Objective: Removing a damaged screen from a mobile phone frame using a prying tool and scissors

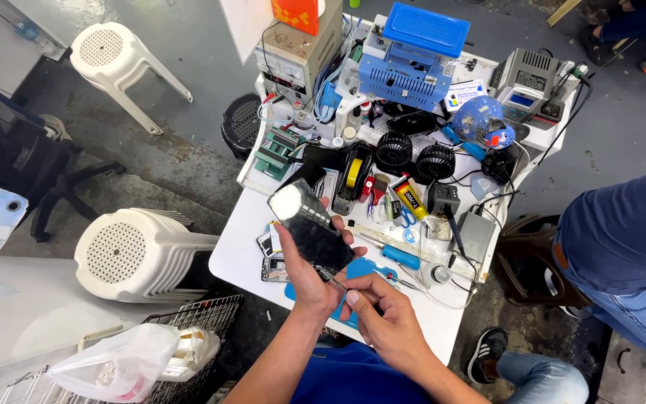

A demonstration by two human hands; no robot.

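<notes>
Left hand (309, 271) grips a black phone (310, 227), tilted up over the white table (242, 239), near edge. Right hand (384, 318) closed round a thin metal tool (336, 283), tip at phone's lower end. Blue mat (368, 267) just beneath; stacked white stools (140, 254) far left.

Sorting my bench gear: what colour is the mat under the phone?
Blue mat, lying on the white table; head view.

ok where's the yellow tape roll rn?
In the head view, the yellow tape roll sits in a black dispenser at the middle of the white table, just left of the two black round fans and beyond the phone held in the left hand.
</notes>
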